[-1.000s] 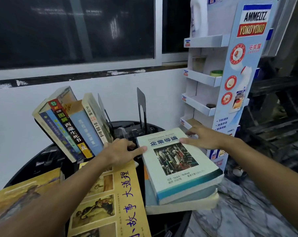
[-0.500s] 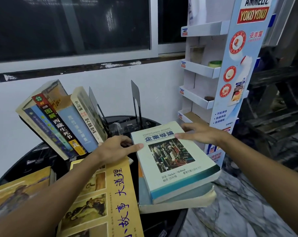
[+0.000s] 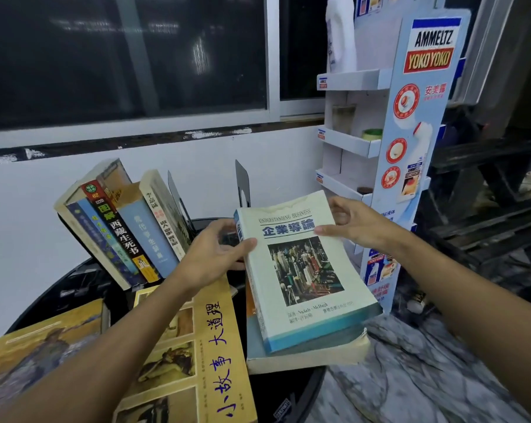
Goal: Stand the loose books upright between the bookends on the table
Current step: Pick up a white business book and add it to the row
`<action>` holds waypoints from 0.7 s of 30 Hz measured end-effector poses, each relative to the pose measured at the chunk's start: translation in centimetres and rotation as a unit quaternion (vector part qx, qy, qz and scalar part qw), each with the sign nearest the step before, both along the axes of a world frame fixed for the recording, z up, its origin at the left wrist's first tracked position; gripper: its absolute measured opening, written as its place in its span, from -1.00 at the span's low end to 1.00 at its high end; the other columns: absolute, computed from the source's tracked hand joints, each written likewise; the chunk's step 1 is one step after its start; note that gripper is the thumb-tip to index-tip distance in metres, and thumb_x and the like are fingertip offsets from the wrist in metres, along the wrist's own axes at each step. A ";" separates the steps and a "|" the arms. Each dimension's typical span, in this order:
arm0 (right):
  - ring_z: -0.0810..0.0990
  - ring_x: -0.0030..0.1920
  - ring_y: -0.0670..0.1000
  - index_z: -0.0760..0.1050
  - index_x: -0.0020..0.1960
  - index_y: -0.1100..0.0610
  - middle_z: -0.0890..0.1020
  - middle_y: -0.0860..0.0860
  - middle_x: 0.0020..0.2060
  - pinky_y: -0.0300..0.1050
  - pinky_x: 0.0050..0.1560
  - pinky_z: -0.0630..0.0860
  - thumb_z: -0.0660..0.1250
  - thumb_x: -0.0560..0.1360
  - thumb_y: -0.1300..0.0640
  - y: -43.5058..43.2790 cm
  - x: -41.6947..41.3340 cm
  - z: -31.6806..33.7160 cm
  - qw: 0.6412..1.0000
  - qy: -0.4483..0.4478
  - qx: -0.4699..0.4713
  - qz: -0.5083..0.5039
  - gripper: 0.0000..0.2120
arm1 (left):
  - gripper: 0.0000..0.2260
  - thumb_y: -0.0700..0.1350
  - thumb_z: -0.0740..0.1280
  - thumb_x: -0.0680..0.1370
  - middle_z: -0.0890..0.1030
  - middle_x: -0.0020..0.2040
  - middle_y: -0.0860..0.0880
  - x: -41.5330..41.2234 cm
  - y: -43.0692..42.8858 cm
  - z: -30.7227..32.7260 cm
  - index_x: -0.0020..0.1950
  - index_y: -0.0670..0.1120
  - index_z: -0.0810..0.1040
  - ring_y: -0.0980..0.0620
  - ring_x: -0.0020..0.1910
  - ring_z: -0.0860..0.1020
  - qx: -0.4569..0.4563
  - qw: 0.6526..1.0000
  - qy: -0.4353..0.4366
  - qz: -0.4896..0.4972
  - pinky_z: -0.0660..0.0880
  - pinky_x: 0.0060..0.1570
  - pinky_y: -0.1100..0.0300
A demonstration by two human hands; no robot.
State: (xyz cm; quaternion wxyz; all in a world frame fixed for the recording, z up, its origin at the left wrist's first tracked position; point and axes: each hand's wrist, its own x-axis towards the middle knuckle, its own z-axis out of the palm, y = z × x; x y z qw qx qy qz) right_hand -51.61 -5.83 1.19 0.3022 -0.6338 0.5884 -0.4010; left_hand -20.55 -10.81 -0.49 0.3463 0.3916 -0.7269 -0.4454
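A thick pale-green business book (image 3: pixel 303 270) with a city photo on its cover is tilted up at its far end above a second thick book (image 3: pixel 306 355). My left hand (image 3: pixel 215 254) grips its left spine edge and my right hand (image 3: pixel 352 224) grips its top right corner. Several books (image 3: pixel 120 227) lean left against a black bookend (image 3: pixel 178 203). A second black bookend (image 3: pixel 242 184) stands apart to the right, with a gap between the two. A yellow book (image 3: pixel 203 346) and an ochre book (image 3: pixel 38 349) lie flat on the round black table (image 3: pixel 75 282).
A white and blue cardboard display stand (image 3: pixel 410 132) with shelves rises right of the table, close to my right hand. A white wall and dark window lie behind. Marble-patterned floor (image 3: pixel 425 377) shows at lower right.
Both hands have closed on the business book and lifted its far end off the book beneath; earlier they rested on its edges while it lay flat.
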 end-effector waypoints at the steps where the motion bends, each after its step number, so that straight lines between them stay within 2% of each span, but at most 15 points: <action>1: 0.66 0.15 -0.03 0.50 0.23 0.02 0.68 -0.09 0.15 -0.03 0.18 0.62 0.56 0.40 0.07 0.3 0.1 0.6 1.000 -0.012 -0.015 -0.002 -0.55 | -0.46 -0.05 0.46 0.53 0.59 0.32 -0.05 0.0 0.3 0.6 0.44 -0.11 0.37 -0.02 0.00 0.73 0.000 1.000 0.023 -0.003 0.67 0.02 -0.08; 4: 0.68 0.12 0.03 0.46 0.30 0.10 0.65 -0.01 0.18 -0.15 -0.04 0.66 0.56 0.40 0.18 1.2 0.6 2.4 0.997 -0.054 -0.052 -0.006 -0.48 | -0.43 -0.08 0.44 0.55 0.56 0.36 -0.07 0.2 1.0 2.1 0.50 -0.08 0.31 -0.02 0.03 0.72 -0.028 0.999 0.043 -0.012 0.68 -0.05 -0.02; 6: 0.68 0.09 0.08 0.46 0.27 0.10 0.63 0.02 0.19 -0.15 -0.10 0.66 0.54 0.41 0.22 2.0 1.2 3.6 0.994 -0.075 -0.078 -0.005 -0.52 | -0.45 -0.08 0.41 0.57 0.55 0.37 -0.03 0.5 1.4 3.1 0.52 -0.07 0.30 0.01 0.02 0.72 -0.070 0.997 0.034 -0.011 0.68 -0.09 0.06; 9: 0.68 0.09 0.11 0.47 0.20 0.04 0.61 0.00 0.17 -0.06 -0.02 0.68 0.55 0.40 0.20 2.9 1.8 5.0 0.990 -0.067 -0.123 -0.013 -0.56 | -0.42 -0.07 0.39 0.59 0.48 0.42 0.02 0.9 1.6 4.6 0.56 -0.01 0.26 -0.01 0.05 0.71 -0.118 0.992 0.033 -0.016 0.68 -0.04 -0.06; 13: 0.66 0.06 0.13 0.45 0.19 0.01 0.63 -0.02 0.13 0.00 0.07 0.66 0.58 0.38 0.15 3.5 2.6 5.9 0.982 -0.040 -0.185 -0.030 -0.53 | -0.41 -0.08 0.38 0.60 0.51 0.39 0.01 1.4 1.6 5.7 0.58 0.05 0.23 -0.01 0.09 0.69 -0.153 0.987 0.032 -0.022 0.68 -0.02 -0.04; 15: 0.65 0.06 0.13 0.45 0.19 0.01 0.63 -0.01 0.13 0.03 0.11 0.64 0.59 0.37 0.12 3.6 3.0 6.0 0.977 -0.034 -0.207 -0.038 -0.52 | -0.41 -0.03 0.39 0.59 0.51 0.39 0.04 1.6 1.6 6.0 0.57 0.10 0.23 -0.02 0.11 0.68 -0.167 0.985 0.032 -0.018 0.66 0.04 -0.12; 18: 0.65 0.06 0.11 0.44 0.21 0.01 0.62 -0.03 0.11 0.05 0.11 0.64 0.59 0.36 0.08 3.6 3.3 5.7 0.974 -0.034 -0.221 -0.046 -0.49 | -0.40 0.00 0.40 0.58 0.50 0.39 0.05 1.9 1.5 5.9 0.56 0.14 0.23 -0.07 0.12 0.67 -0.165 0.985 0.039 -0.025 0.63 0.08 -0.19; 21: 0.65 0.07 0.03 0.42 0.20 -0.04 0.61 -0.06 0.12 0.02 0.08 0.65 0.59 0.35 0.05 3.5 3.4 5.1 0.973 -0.025 -0.222 -0.052 -0.49 | -0.40 -0.04 0.39 0.58 0.50 0.39 0.05 1.9 1.6 5.5 0.56 0.13 0.23 -0.05 0.11 0.68 -0.163 0.985 0.045 -0.029 0.63 0.08 -0.18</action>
